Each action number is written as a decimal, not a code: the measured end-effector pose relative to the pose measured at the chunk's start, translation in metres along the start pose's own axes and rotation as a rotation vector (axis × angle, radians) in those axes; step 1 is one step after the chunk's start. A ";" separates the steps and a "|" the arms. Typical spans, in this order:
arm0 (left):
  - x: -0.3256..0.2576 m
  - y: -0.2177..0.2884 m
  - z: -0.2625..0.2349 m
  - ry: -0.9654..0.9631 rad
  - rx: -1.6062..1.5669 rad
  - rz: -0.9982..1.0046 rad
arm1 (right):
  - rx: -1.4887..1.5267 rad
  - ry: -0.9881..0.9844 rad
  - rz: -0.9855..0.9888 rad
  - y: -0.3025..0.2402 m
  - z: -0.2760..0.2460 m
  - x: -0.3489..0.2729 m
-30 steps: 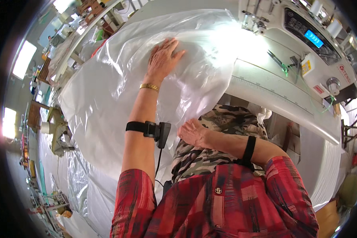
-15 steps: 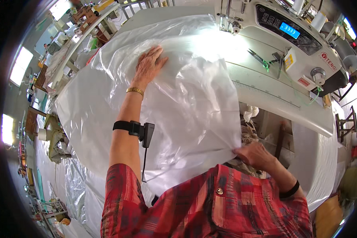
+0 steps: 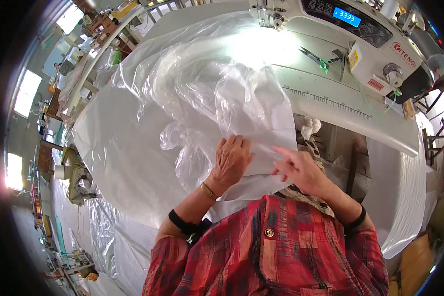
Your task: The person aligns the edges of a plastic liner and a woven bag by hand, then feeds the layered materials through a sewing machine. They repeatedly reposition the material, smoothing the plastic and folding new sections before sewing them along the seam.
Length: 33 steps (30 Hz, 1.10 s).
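Observation:
A large sheet of translucent white plastic film [image 3: 133, 143] lies over the table in front of me, creased and bunched in its middle. My left hand [image 3: 232, 160], with a gold band at its wrist, is on the near part of the film; its fingers are curled down around a fold, and the fingertips are blurred and partly hidden. Just to its right is my right hand [image 3: 301, 170], over the film's right edge, index finger stretched out and the other fingers loosely bent apart, holding nothing.
A white sewing machine [image 3: 380, 64] with a lit display stands at the far right, its lamp shining on the film. Thread snips [image 3: 313, 56] lie on the table by a printed ruler scale [image 3: 325, 102]. White material [image 3: 394, 192] hangs at right; a cluttered bench [image 3: 98, 54] stands far left.
My left hand has come from the far part of the film toward me, and the film has crumpled there. My right hand has let go of the near right corner and lifted, moving slightly away from me.

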<state>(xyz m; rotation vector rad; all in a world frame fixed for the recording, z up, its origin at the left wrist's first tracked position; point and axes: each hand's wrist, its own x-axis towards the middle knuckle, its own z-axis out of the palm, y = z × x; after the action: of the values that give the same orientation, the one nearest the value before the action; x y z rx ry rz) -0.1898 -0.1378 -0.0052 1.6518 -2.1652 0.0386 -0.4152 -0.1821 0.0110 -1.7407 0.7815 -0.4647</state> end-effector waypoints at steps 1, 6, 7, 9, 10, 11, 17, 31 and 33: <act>-0.002 -0.002 -0.001 -0.037 0.043 -0.022 | -0.051 -0.001 0.068 0.004 0.007 0.011; -0.014 -0.003 -0.042 0.033 -0.437 -0.027 | 0.752 -0.159 0.329 0.019 0.033 0.060; -0.016 -0.001 -0.054 0.016 -0.417 -0.017 | 0.742 -0.147 0.346 0.019 0.038 0.064; -0.021 0.004 -0.074 -0.067 -0.431 0.005 | 0.636 -0.128 0.201 0.017 0.046 0.066; -0.022 0.006 -0.080 -0.105 -0.497 0.007 | 0.622 -0.097 0.176 0.015 0.051 0.062; -0.024 0.008 -0.085 -0.111 -0.475 0.008 | 0.666 -0.095 0.142 0.013 0.053 0.056; -0.032 0.004 -0.077 -0.033 -0.990 -0.325 | 0.737 -0.261 0.052 -0.004 0.059 0.026; -0.046 0.006 -0.056 -0.138 -1.090 -0.596 | -0.259 -0.113 -0.444 -0.010 0.051 0.010; -0.048 0.013 -0.064 -0.085 -1.110 -0.610 | -0.368 0.396 -0.560 0.003 0.032 0.008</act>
<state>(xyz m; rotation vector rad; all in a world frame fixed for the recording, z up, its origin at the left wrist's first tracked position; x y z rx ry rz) -0.1718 -0.0727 0.0397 1.4656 -1.1693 -1.1752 -0.3898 -0.1663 -0.0024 -2.2540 0.6693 -1.1259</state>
